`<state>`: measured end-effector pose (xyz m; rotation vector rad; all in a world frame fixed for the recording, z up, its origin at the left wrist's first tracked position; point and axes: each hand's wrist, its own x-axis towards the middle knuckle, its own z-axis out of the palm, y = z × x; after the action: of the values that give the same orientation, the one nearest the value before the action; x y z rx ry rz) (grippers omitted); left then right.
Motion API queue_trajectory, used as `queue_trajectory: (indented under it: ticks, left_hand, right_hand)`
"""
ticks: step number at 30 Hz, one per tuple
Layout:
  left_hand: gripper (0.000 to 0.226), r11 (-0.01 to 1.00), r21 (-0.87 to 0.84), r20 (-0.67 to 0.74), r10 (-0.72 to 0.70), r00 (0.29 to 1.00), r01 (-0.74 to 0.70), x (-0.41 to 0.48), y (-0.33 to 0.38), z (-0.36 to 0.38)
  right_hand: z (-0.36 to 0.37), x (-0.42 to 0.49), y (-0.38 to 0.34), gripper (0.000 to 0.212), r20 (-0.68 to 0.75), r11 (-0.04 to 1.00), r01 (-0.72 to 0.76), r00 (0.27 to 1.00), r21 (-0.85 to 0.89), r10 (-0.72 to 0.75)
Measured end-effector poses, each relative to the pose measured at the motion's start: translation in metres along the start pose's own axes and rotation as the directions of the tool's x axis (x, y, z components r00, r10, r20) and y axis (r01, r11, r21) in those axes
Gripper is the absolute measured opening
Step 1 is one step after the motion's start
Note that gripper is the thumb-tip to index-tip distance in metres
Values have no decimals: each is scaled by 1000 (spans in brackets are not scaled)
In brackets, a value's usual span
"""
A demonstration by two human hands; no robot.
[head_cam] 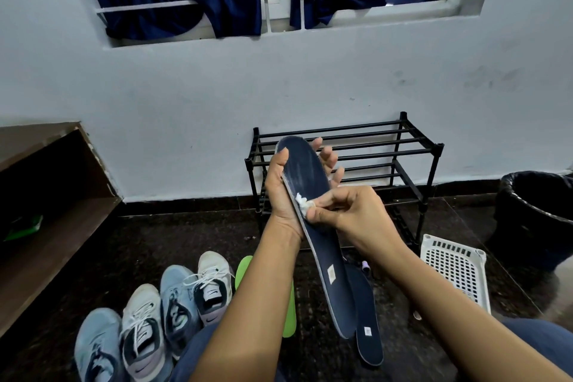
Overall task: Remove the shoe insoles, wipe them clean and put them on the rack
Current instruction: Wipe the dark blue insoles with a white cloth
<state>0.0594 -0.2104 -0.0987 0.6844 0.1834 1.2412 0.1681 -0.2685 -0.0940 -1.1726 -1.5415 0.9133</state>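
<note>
A dark speckled floor (130,257) meets a pale wall. Nearest, at lower left, four shoes (173,298) stand in a row. Beside them a green insole (243,267) lies partly hidden behind the left forearm, and a second navy insole (369,338) lies flat under the one in hand.

The left hand (279,192) grips the navy insole (310,174) by its front half, thumb along the left edge and fingers curled round from behind. The insole is held in the air in front of the rack (412,146), not yet on it. The right hand (350,211) pinches a small white wad (302,200) between thumb and fingertips and presses it to the navy face near the left edge.

The heel half hangs unsupported, so a firm stroke there would likely bend the thin sheet or twist it out of the grip. Dropped, it would land on the floor and pick up grit again. The wad looks frayed and may shed lint. The pale streaks near the toe could be damp or dirt; I cannot tell which.

The long axis runs steeply from the heel, low and close to the person, up and away to the toe, leaning slightly left. The toe points at the rack and wall, and the navy face is turned toward the camera.

Right of the rack sit a white basket (455,270) and a black bin (536,214).
</note>
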Motion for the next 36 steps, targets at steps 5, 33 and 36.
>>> queue_trajectory:
  ticks: [5,33,36]
  left_hand:
    - [50,998,63,-92,-22,995,28,-2,-16,10]
    - [63,1000,8,-83,-18,996,19,-1,-18,5]
    - [49,999,28,-151,-24,988,29,-4,-26,13]
  right_hand:
    - [0,-4,1,7,-205,988,-12,979,-156,-20]
    - [-2,-3,8,11,-146,994,10,989,-108,-26]
    - [-5,3,11,11,-240,977,18,968,-211,-70]
